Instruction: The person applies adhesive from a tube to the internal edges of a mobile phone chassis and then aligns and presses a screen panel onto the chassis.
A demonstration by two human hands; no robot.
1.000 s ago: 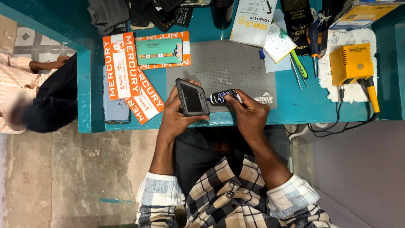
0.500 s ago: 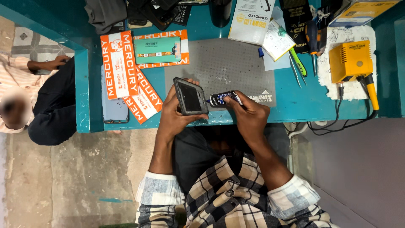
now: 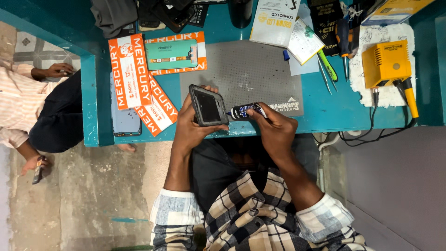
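This is a small phone repair workshop. A teal workbench [image 3: 325, 111] carries a grey anti-slip work mat [image 3: 251, 74], a yellow soldering station [image 3: 384, 62] with its cable, tweezers [image 3: 324, 74], a screwdriver [image 3: 344, 39] and flat orange spare-part boxes [image 3: 127, 69]. More packets and a dark cloth [image 3: 111, 16] lie at the back. The floor [image 3: 93, 195] below is bare concrete, and another person [image 3: 28, 107] sits beside the bench.

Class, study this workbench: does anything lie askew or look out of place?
Yes. The orange packets at the bench's left overlap crookedly, one slanting over a phone lying flat. Otherwise nothing looks spilled or broken.
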